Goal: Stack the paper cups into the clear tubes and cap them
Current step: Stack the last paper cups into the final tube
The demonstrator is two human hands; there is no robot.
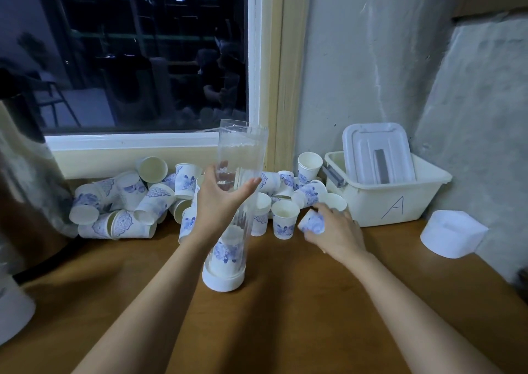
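A tall clear tube (241, 151) stands upright on the wooden table in a white bottom cap (223, 281), with a blue-flowered paper cup (225, 252) low inside it. My left hand (221, 202) wraps around the tube's middle. To the right, my right hand (335, 231) grips a small blue-patterned paper cup (313, 222) lying on its side. A pile of several paper cups (128, 199) spreads along the wall behind the tube, some upright, some tipped.
A cream plastic bin marked "A" (400, 202) stands at the back right with a white lid (377, 151) leaning in it. A white cap (451, 236) lies right of it. A dark window and sill run behind; a wrapped bulky object (25, 179) stands left.
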